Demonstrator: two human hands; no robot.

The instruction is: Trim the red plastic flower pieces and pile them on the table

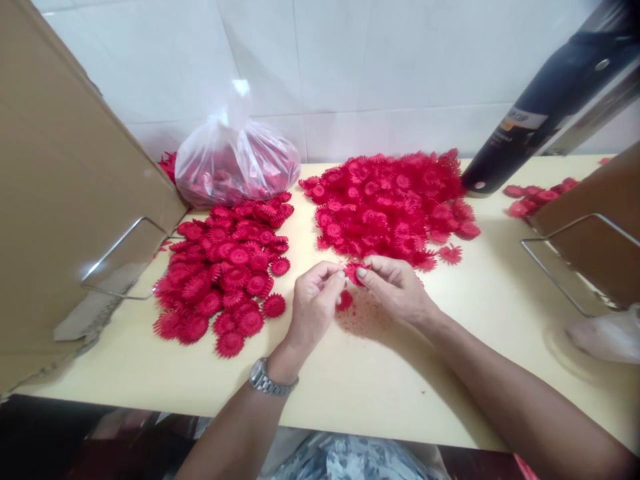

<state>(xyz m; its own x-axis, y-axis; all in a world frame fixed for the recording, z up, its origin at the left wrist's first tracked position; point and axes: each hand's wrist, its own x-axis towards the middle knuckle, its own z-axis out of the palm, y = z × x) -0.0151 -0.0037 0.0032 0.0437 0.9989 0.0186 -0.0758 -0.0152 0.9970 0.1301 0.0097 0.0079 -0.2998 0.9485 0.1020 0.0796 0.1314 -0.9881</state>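
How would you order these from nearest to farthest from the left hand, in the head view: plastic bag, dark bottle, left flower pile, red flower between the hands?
From the left hand:
1. Red flower: right at it, on its right side.
2. Left flower pile: to its left.
3. Plastic bag: ahead and left, behind that pile.
4. Dark bottle: ahead, far to the right.

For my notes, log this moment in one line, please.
left hand: at edge of red piece | right hand: pinching it | beyond: red pile

Workshop table [360,393], cardboard partitions [65,167], heaped red pieces [390,210]
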